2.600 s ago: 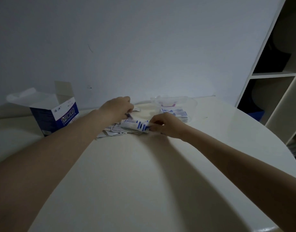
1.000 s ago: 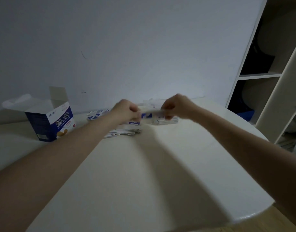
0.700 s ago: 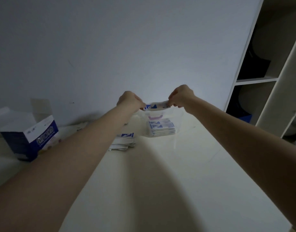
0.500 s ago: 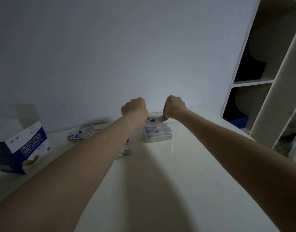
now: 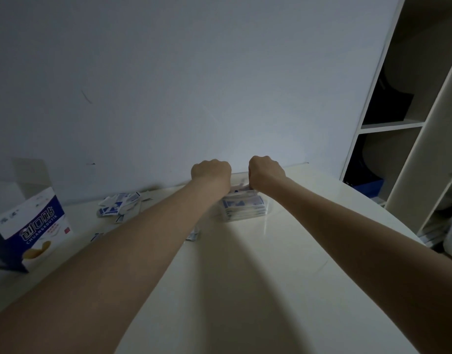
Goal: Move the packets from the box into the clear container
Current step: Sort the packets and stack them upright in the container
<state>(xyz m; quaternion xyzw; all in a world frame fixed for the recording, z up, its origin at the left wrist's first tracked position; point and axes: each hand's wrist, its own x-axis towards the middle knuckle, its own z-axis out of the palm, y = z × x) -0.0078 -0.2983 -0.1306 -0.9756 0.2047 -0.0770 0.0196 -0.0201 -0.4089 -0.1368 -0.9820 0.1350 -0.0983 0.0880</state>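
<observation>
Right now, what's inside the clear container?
A stack of blue-and-white packets fills the container. Both fists, left hand and right hand, cover its top, so the uppermost packets are mostly hidden.

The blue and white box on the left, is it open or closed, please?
Open: the box stands upright on the table with a top flap raised.

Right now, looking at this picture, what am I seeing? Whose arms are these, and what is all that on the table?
No machine here: a person wears a camera on the head, so you look down along their own arms. The left hand and right hand are curled over a clear container stacked with blue-and-white packets; what they grip is hidden. Loose packets lie on the white table, beside the open box they came from. A shelf unit stands on the right.
</observation>
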